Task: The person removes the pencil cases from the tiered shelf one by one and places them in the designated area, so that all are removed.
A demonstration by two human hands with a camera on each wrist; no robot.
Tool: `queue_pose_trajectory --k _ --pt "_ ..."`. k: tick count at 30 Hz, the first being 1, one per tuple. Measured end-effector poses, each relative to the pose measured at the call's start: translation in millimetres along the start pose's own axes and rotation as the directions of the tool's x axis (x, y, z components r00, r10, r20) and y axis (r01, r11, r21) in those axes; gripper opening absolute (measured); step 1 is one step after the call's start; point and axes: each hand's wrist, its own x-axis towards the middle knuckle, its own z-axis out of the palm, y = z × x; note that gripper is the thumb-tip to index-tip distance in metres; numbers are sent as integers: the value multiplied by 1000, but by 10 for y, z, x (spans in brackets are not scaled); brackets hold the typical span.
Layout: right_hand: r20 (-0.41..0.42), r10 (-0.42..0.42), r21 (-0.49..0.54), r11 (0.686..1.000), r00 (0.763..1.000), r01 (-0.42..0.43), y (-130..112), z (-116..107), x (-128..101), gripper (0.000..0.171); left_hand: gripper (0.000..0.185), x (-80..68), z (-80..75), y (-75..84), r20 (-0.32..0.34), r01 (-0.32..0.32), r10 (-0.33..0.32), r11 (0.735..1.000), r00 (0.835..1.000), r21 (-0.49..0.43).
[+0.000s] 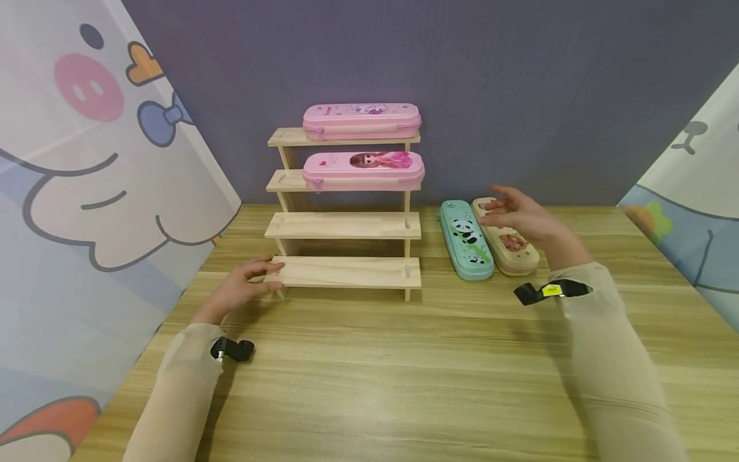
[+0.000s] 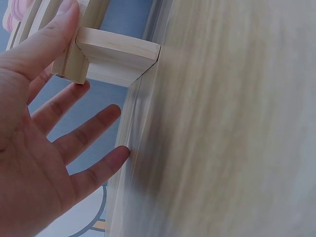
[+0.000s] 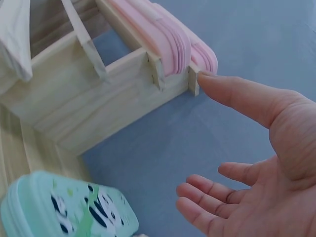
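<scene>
The green panda pencil case (image 1: 466, 239) lies flat on the wooden table (image 1: 404, 359), right of centre in the head view, just right of the stepped wooden rack (image 1: 344, 226). Its long axis runs from the far edge of the table toward me, leaning a little to the right as it comes nearer; the zip-end corner points at the back wall and the rounded near end points at my right sleeve. Touching its right side lies a beige pencil case (image 1: 510, 247), set along the same line.

My right hand (image 1: 522, 215) hovers above the far ends of these two cases, fingers spread and relaxed, holding nothing; the right wrist view shows the open palm with the panda case (image 3: 64, 207) at the lower left below it. I judge this to be the reach for the next case, before any grip. The next move calls for lowering the hand, closing thumb and fingers across the narrow width of the panda case, then turning it so its length runs left to right like the shelves.

My left hand (image 1: 245, 287) rests at the left end of the lowest shelf, thumb on top, fingers loosely extended beneath, steadying the rack rather than clutching it.

Two pink pencil cases (image 1: 362, 145) already sit on the top two shelves, lengthwise; the lower two shelves are bare.
</scene>
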Motion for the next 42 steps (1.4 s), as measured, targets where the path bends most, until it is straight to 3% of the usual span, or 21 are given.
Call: queue_pose_trajectory --k 8,20,27,42 --pt "-1 -26 96 995 1000 26 -104 121 118 90 51 -6 -16 -1 2 -3 3 1000 1000 -1" --pt "-26 -65 148 987 998 68 -322 329 364 89 48 -16 -1 17 -2 -28 28 999 1000 -19" --pt "-50 -105 230 967 993 114 -428 469 484 86 49 4 0 -19 -2 -26 26 1000 1000 -10" --pt "-207 -134 280 941 969 189 -433 645 797 81 49 -1 12 -23 -10 -32 32 999 999 -34"
